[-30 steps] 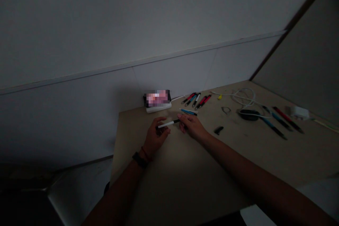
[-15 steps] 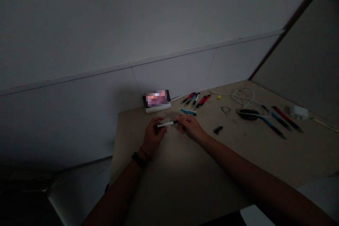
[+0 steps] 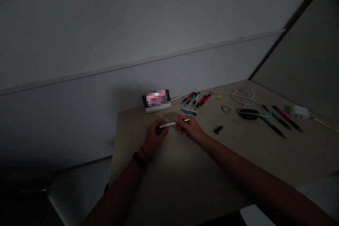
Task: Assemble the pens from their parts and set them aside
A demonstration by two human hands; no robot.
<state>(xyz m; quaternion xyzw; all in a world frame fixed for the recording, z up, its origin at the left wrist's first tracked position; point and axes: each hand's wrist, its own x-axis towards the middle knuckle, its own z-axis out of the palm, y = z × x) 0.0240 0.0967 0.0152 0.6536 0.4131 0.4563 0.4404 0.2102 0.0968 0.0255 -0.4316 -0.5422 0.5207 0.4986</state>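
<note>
The left hand (image 3: 156, 137) and right hand (image 3: 190, 129) pinch a white pen (image 3: 167, 124) between them; a loose pinch could drop it toward the blue pen (image 3: 188, 112) just beyond.

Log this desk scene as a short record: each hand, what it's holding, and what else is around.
Left hand: holding one end of a white pen
Right hand: holding the pen's other end
Nearest item: blue pen, lying beyond the hands
Also present: row of red and blue pens, white cable
Surface: pale wooden table
</note>
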